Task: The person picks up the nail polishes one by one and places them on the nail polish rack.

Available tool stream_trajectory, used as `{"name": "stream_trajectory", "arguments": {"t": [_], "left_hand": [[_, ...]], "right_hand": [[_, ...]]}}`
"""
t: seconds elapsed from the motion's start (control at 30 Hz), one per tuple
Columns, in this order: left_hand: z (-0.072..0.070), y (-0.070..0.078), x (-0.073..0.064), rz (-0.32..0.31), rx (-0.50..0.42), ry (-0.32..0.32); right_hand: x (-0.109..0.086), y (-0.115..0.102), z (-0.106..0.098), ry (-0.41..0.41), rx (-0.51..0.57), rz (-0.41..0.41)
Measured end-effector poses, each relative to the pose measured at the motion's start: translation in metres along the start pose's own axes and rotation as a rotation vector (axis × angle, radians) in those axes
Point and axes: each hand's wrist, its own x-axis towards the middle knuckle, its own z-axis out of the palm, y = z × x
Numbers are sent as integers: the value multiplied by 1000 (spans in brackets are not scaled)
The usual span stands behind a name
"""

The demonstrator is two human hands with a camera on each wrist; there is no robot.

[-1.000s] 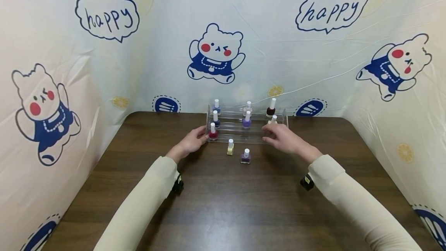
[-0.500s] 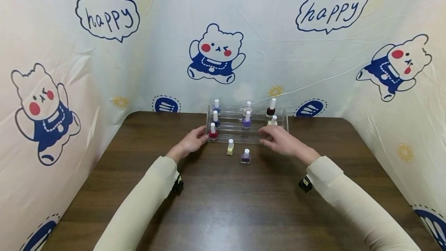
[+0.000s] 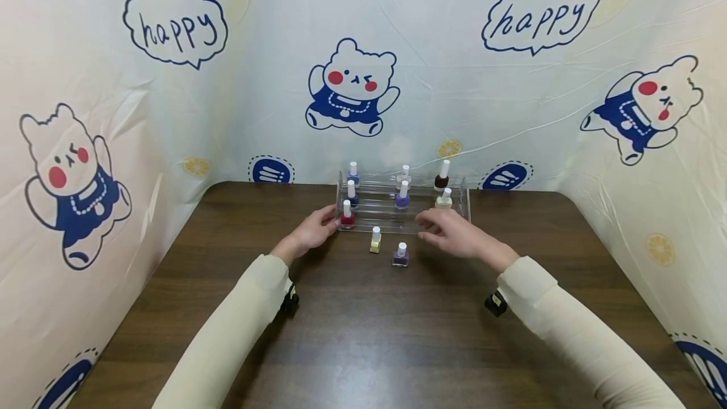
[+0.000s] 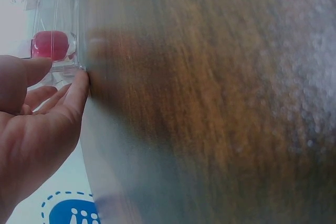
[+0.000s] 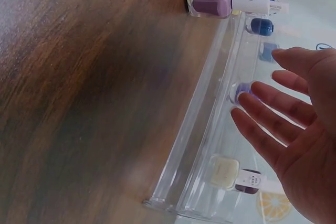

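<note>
The left hand (image 3: pixel 311 229) lies against the near end of the clear rack (image 3: pixel 375 209), its fingers extended and touching that end without closing round anything. Just to its right, the red bottle (image 3: pixel 348 217) stands on the rack's front step. Beyond the hand, on the step behind, stands the navy bottle (image 3: pixel 352 197), and on the back step the blue bottle (image 3: pixel 353 178).

On the table (image 3: pixel 352 333), to the right of the left hand and in front of the rack, the yellow bottle (image 3: pixel 375 243) stands upright. Farther right, near the right hand (image 3: pixel 454 233) and to the left of its fingertips, stands the plum bottle (image 3: pixel 400 259), also off the rack.

Beyond the right hand's fingertips, a little to their left, the purple bottle (image 3: pixel 402 199) is on the middle step, the pale bottle (image 3: pixel 404 178) behind it. The right hand is relaxed, fingers apart, holding nothing; I cannot tell whether it touches the rack. Just behind it, the cream bottle (image 3: pixel 443 201) stands on the middle step, the dark red bottle (image 3: pixel 442 182) on the back one.
</note>
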Motion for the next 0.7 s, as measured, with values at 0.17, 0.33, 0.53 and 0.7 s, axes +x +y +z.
{"name": "stream_trajectory", "arguments": {"t": [0.17,0.33,0.53,0.7], "left_hand": [[0,1,-1,-3,-2,-1],[-1,1,-1,3,-2,-3],[-1,1,0,1,3,0],[-1,0,0,-3,2,1]], "right_hand": [[0,0,3,1,14,-18],[1,-2,4,-16,20,-20],[2,-7,5,-36,33,-23],[1,-10,8,-69,21,-6]]}}
